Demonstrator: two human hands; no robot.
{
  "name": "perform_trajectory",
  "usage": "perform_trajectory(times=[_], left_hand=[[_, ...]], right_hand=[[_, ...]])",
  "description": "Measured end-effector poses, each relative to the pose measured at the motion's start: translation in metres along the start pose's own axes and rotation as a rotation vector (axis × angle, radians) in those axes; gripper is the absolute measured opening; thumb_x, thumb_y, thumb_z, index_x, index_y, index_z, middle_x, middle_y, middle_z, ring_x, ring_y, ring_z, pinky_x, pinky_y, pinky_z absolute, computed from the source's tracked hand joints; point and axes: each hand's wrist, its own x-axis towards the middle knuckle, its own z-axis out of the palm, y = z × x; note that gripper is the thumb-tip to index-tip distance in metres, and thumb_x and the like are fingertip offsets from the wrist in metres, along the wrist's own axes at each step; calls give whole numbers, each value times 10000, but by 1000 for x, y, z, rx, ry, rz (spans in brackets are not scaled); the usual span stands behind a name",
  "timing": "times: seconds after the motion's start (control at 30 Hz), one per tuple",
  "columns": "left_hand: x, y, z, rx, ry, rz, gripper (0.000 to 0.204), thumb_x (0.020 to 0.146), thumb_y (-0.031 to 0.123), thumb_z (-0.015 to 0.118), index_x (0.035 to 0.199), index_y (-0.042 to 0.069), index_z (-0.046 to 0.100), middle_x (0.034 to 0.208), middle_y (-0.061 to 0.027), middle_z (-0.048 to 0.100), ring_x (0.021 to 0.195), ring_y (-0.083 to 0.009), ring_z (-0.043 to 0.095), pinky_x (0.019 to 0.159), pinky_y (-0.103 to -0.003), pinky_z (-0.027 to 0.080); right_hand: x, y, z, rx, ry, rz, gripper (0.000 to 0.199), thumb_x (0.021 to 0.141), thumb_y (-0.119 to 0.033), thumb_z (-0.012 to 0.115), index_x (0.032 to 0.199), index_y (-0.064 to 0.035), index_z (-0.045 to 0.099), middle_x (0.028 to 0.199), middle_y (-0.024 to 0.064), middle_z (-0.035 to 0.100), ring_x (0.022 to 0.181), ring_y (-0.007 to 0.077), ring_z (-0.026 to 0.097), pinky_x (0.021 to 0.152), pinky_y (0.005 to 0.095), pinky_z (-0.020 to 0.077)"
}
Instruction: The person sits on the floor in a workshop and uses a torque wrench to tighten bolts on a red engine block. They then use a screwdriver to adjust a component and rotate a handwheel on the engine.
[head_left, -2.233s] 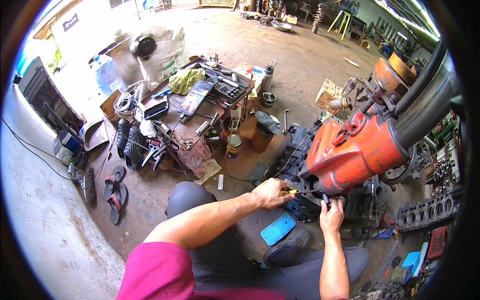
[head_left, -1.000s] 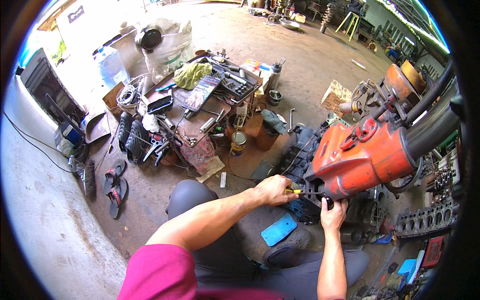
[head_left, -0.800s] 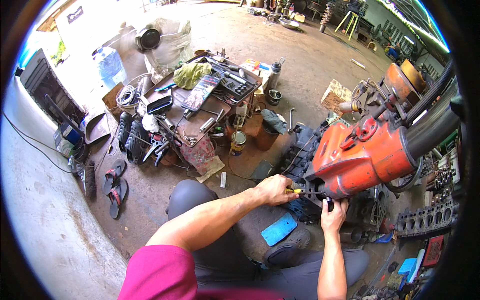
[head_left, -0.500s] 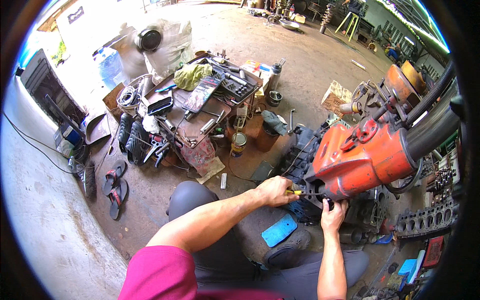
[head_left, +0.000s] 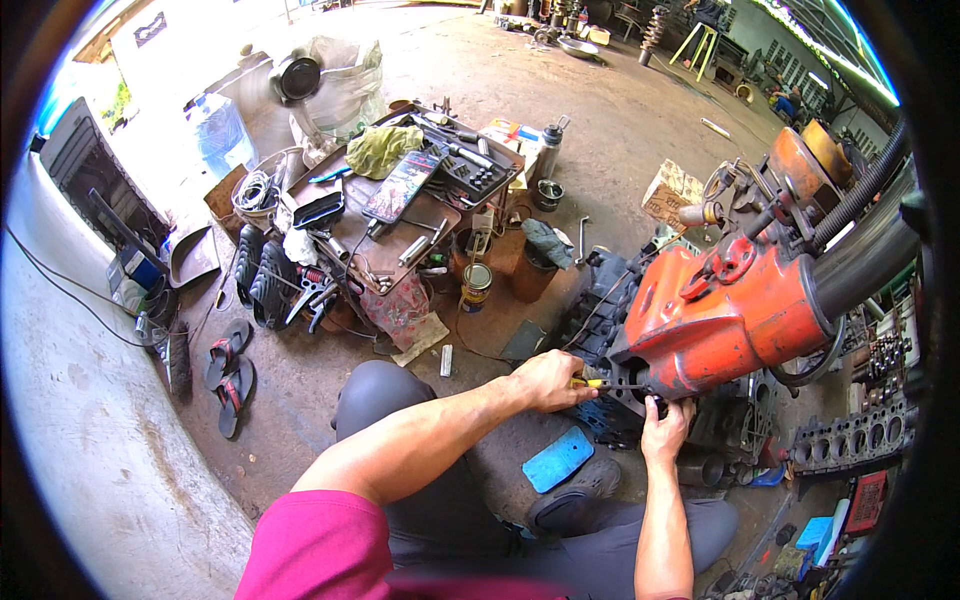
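My left hand [head_left: 552,382] is closed around the yellow handle of a screwdriver [head_left: 598,385]. The thin shaft points right, to the open lower end of a red-orange metal housing [head_left: 715,325]. Under that end, my right hand [head_left: 668,428] has its thumb raised and its fingers curled against a small dark part that I cannot make out. The housing partly hides those fingers. A dark engine block [head_left: 598,295] lies behind and to the left of the housing. On the floor below my hands is a blue flat pad [head_left: 558,460], beside my shoe.
A metal tool table [head_left: 400,235] with sockets, a green cloth [head_left: 384,150] and a phone-like device stands ahead left. Near it are a can [head_left: 477,285] and a pair of sandals [head_left: 232,375]. A thick black pipe [head_left: 865,260] and engine parts [head_left: 855,440] crowd the right.
My hands, the screwdriver and the housing look the same as before. Only the fan at the upper left has turned slightly.
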Motion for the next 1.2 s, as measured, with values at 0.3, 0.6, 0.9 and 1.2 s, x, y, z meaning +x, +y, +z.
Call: perform_trajectory(times=[0.3, 0.6, 0.9, 1.2], left_hand=[[1, -1, 0, 5, -11, 8, 519, 885, 496, 673, 866, -22, 649, 809, -241, 677, 809, -410, 677, 737, -476, 526], [-1, 5, -5, -2, -8, 0, 514, 881, 488, 676, 865, -25, 650, 798, -240, 676, 790, -405, 676, 718, -472, 525], [0, 5, -6, -10, -26, -21, 513, 858, 477, 691, 913, -33, 679, 868, -259, 697, 857, -413, 688, 786, -474, 544], [1, 0, -3, -12, -13, -3, 505, 876, 486, 687, 868, -17, 647, 818, -238, 674, 814, -406, 673, 736, -463, 521]], right_hand=[[1, 4, 0, 7, -39, 25, 313, 831, -200, 750, 1060, 7, 691, 1174, 238, 601, 1131, 449, 507, 1007, 522, 390], [1, -1, -1, -18, 18, -19, 304, 824, -195, 755, 1048, 2, 693, 1160, 232, 604, 1109, 441, 515, 980, 517, 402], [2, 1, 2, -30, 17, -34, 297, 818, -177, 755, 1051, -4, 694, 1172, 230, 605, 1117, 447, 511, 996, 526, 385], [1, 3, 3, -11, -17, 6, 309, 826, -181, 749, 1073, -3, 694, 1200, 235, 603, 1164, 454, 501, 1032, 538, 367]])
